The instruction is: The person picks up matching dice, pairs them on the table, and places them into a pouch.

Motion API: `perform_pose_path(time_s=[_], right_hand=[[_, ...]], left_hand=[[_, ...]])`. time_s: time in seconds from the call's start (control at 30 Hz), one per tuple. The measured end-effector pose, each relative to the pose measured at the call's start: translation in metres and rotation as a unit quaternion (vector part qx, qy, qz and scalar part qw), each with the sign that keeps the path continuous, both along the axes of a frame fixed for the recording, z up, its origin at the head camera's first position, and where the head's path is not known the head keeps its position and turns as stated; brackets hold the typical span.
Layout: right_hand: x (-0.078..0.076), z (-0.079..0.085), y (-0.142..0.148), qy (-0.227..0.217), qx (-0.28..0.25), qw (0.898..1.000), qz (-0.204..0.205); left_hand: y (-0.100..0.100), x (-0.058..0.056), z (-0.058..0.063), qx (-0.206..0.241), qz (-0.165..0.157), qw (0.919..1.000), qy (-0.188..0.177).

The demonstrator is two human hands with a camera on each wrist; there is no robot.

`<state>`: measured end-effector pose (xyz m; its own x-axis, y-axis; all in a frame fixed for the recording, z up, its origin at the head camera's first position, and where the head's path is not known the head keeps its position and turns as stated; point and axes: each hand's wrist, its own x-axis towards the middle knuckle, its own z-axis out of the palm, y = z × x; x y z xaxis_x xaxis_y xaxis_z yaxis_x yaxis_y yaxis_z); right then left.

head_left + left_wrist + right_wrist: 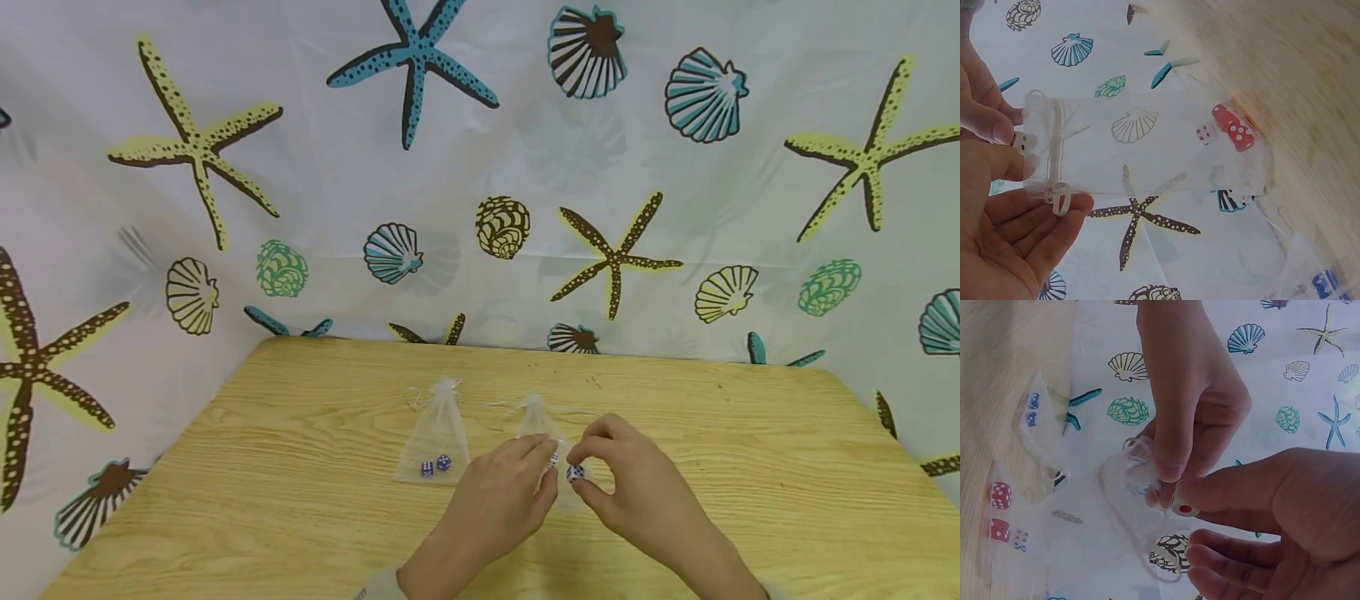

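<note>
My left hand holds the mouth of a sheer white drawstring pouch. Its thumb and fingers are at the corded rim, and a cord loop hangs by the fingertips. My right hand pinches a white die between thumb and forefinger, right at the pouch's mouth. One red spot shows on that die in the right wrist view. Red dice and a white die show at the pouch's far end in the left wrist view. Both hands cover much of the pouch in the head view.
A sheer pouch with blue dice lies on the wooden table, left of my hands. Another gathered pouch top with cords shows just beyond them. Behind hangs a white cloth printed with starfish and shells.
</note>
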<state>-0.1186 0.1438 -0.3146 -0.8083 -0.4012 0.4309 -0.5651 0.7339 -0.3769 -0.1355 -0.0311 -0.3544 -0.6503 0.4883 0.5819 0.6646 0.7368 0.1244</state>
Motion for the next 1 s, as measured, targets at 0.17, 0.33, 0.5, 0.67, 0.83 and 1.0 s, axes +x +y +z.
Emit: perform_pose_path(time_s=[0.17, 0.33, 0.5, 0.67, 0.83, 1.0], right_hand=[[-0.002, -0.007, -0.004, -0.008, 0.019, 1.000, -0.012], [-0.003, -0.012, -0.005, -0.022, 0.062, 0.998, -0.010], [-0.004, -0.012, -0.002, -0.021, 0.085, 0.995, -0.041], [-0.004, -0.010, 0.001, -0.023, 0.085, 0.994, -0.062], [-0.004, -0.009, 0.003, -0.014, 0.084, 0.995, -0.054], [-0.004, -0.006, 0.008, -0.027, 0.076, 0.996, -0.039]], left_hand=[[0.001, 0.001, 0.001, -0.002, -0.001, 1.0000, -0.008], [0.001, 0.001, 0.003, -0.006, 0.000, 0.9999, -0.011], [0.001, 0.002, 0.003, -0.006, 0.001, 0.9999, -0.012], [0.002, 0.002, 0.004, -0.010, 0.000, 0.9999, -0.011], [0.003, 0.002, 0.004, -0.009, 0.001, 0.9998, -0.015], [0.002, 0.002, 0.004, -0.004, -0.008, 0.9996, -0.026]])
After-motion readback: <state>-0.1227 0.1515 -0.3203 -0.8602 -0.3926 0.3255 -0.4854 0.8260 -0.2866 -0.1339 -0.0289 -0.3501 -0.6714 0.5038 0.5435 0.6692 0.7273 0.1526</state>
